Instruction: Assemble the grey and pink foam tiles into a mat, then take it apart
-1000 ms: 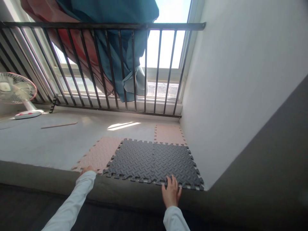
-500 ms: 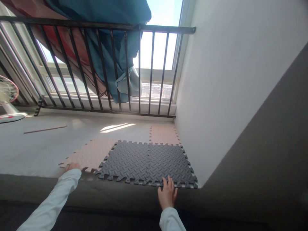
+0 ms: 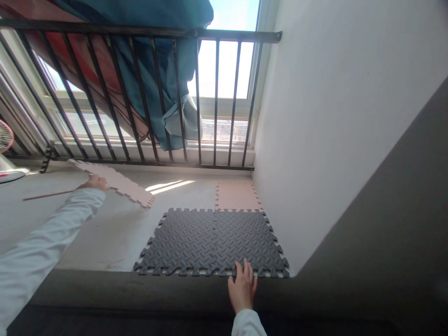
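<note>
A pink foam mat tile [image 3: 121, 182] with jigsaw edges is tilted above the ledge at left, and my left hand [image 3: 96, 183] is closed on its near edge. Two black foam tiles with a tread pattern, a left one [image 3: 187, 240] and a right one [image 3: 250, 238], lie flat and joined along the ledge's front edge. My right hand [image 3: 243, 285] rests its fingertips on the front edge of the right black tile, fingers slightly apart. Behind that tile, against the wall, lies another pink tile [image 3: 236, 196].
A black metal railing [image 3: 140, 32] runs before the window, with a blue and pink curtain [image 3: 140, 88] behind it. A thin stick [image 3: 47, 195] lies on the grey ledge [image 3: 101, 242]. Part of a fan [image 3: 5, 140] shows at far left. A white wall [image 3: 315, 116] bounds the right.
My left hand has lifted the pink tile from beside the black tiles and carried it back toward the railing, tilting it. My right hand has stayed at the black tile's edge.
</note>
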Available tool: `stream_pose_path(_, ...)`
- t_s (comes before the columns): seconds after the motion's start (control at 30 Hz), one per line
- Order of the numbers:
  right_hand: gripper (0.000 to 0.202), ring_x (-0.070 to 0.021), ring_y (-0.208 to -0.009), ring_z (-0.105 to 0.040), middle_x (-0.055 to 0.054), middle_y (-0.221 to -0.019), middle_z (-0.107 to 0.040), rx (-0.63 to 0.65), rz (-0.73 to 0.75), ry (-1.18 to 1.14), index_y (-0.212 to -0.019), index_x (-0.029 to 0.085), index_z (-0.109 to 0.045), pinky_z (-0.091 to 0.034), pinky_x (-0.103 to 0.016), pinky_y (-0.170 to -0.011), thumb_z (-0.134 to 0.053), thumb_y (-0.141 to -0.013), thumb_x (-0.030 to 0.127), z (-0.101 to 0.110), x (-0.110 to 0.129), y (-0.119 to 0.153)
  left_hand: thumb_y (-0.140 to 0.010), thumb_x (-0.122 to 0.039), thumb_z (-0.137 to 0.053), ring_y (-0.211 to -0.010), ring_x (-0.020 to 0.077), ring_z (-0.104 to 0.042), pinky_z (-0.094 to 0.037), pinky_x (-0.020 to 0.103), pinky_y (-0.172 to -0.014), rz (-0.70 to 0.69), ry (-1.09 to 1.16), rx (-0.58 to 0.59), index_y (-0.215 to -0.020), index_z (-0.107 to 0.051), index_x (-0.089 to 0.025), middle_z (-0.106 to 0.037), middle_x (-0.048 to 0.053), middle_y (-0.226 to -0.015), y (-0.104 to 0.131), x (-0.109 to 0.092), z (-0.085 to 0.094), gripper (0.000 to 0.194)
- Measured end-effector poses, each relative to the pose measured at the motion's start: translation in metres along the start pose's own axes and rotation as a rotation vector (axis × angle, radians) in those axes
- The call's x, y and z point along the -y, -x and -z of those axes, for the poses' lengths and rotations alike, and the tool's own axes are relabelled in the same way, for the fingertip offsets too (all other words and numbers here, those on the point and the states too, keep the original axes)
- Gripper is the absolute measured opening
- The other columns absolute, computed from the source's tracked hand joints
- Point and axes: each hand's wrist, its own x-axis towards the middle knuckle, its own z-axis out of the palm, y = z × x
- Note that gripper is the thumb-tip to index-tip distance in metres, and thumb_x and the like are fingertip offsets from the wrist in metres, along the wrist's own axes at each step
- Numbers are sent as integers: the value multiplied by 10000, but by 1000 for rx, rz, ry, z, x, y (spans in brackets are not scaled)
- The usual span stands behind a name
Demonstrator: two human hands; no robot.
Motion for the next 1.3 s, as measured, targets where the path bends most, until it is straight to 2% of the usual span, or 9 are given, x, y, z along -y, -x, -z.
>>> stream_pose_path(0.23, 442, -250, -1206, -340, -88, -1302, -410, -22, 23, -3, -1102, 210, -553, -259, -460, -970, -434, -676, 200, -6, 0, -1, -826, -205, -363, -1055, 235, -443, -365, 312, -852, -184, 41, 114, -1007, -490, -5, -409, 114, -1155, -21, -72, 30, 299)
stream_pose_path(0.53, 423, -236, -1195, -362, -47, -1283, -440, -57, 7, -78, -1056, 252, -582, -282, -449, -970, -437, -669, 165, -14, -3, -5, -825, -291, -366, -1057, 272, -442, -365, 378, -868, -226, 364, -67, -1011, -506, 3, -423, 133, -1133, -32, -160, 36, 375)
stream_pose_path(0.63, 401, -243, -1184, -378, -44, -1267, -458, -111, 2, -83, -1025, 265, -596, -284, -455, -972, -453, -666, 156, -22, -5, -7, -810, -352, -364, -1040, 238, -456, -378, 335, -866, -163, 456, -130, -983, -529, -46, -460, 134, -1087, -20, -179, 7, 388)
stream_pose_path(0.73, 398, -248, -1175, -390, -46, -1259, -466, -142, -5, -80, -1006, 266, -605, -289, -465, -968, -454, -658, 146, -29, -5, -9, -807, -397, -332, -1005, 204, -486, -394, 283, -850, -111, 480, -96, -981, -536, -102, -511, 124, -1033, 9, -198, -45, 399)
stream_pose_path(0.8, 403, -254, -1168, -398, -47, -1256, -467, -147, -8, -79, -1003, 265, -606, -297, -481, -956, -448, -651, 148, -31, -4, -10, -808, -384, -317, -976, 207, -514, -429, 292, -791, -117, 380, 95, -989, -540, -152, -528, 118, -1058, 36, -213, -85, 370)
stream_pose_path(0.87, 413, -259, -1167, -399, -47, -1258, -464, -149, -14, -78, -1006, 262, -605, -295, -499, -951, -442, -643, 151, -33, -3, -10, -792, -317, -362, -942, 220, -543, -445, 311, -760, -198, 196, 412, -967, -563, -168, -563, 123, -1045, 64, -227, -119, 304)
stream_pose_path(0.93, 425, -261, -1174, -390, -46, -1263, -457, -144, -23, -76, -1013, 258, -602, -283, -509, -954, -440, -635, 151, -32, -2, -10, -722, -267, -486, -904, 243, -568, -453, 325, -748, -261, 126, 555, -895, -604, -159, -608, 132, -967, 87, -238, -142, 236)
stream_pose_path(1.13, 437, -267, -1184, -374, -55, -1274, -441, -118, -47, -45, -1026, 242, -599, -221, -539, -975, -441, -626, 168, -26, 6, -8, -725, -253, -502, -1105, 223, -463, -374, 363, -919, -604, 184, 580, -1096, -532, -233, -521, 97, -1182, 115, -271, -156, 373)
stream_pose_path(1.3, 417, -306, -1172, -381, -82, -1272, -440, -110, -21, -10, -1050, 255, -592, -245, -584, -933, -466, -656, 203, -36, 2, -11, -723, -203, -525, -1266, 185, -261, -260, 366, -1026, -932, 243, 640, -1198, -424, -358, -314, -26, -1387, 124, -320, -160, 510)
